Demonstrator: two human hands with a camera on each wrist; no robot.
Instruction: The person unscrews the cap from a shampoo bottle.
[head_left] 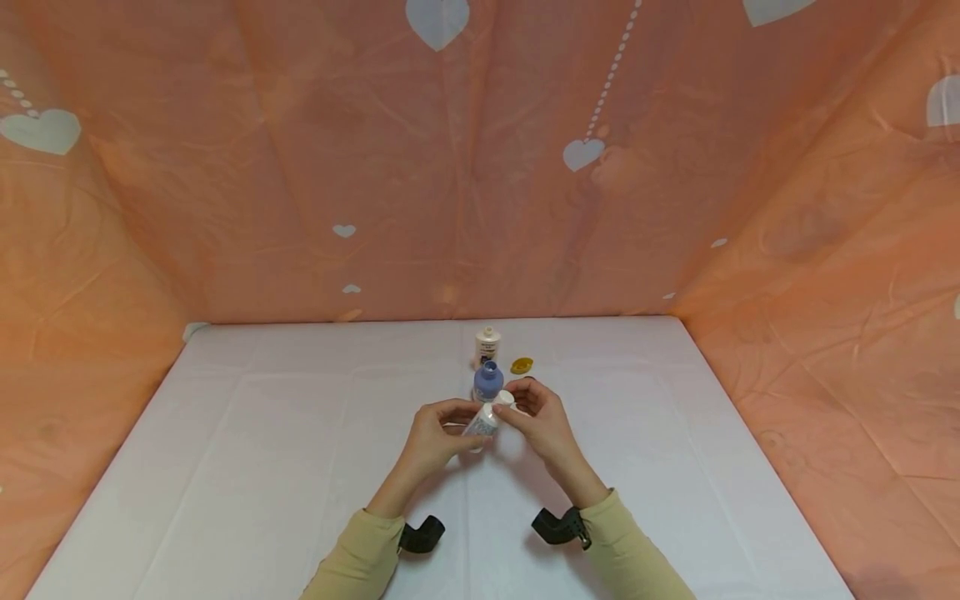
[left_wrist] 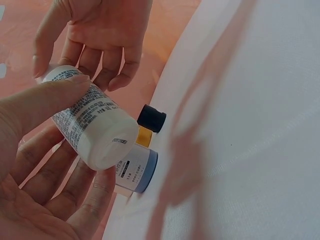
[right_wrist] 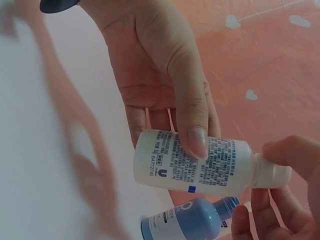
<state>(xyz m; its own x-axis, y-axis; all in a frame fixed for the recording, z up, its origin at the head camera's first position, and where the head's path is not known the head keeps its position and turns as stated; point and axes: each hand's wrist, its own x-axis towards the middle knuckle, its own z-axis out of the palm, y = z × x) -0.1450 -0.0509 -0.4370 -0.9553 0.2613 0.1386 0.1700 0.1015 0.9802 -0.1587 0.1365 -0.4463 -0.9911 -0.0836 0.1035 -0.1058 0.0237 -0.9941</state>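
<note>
My left hand (head_left: 435,435) grips a small white bottle (right_wrist: 220,165) round its body, the thumb lying over the printed text. The bottle is tilted, its base towards me in the left wrist view. At its neck, the thumb and fingers of my right hand (head_left: 546,423) pinch a white cap (right_wrist: 274,175). Just beyond the hands a blue bottle (head_left: 488,382) stands upright with a bare neck. Behind it is a cream-coloured bottle (head_left: 487,342), also without a cap.
To the right of the standing bottles lies a yellow cap (head_left: 522,366). A black cap (left_wrist: 151,118) is near it, mostly hidden by my right hand in the head view. A white cloth (head_left: 262,467) covers the table, and orange curtains (head_left: 450,208) with hearts hang around it.
</note>
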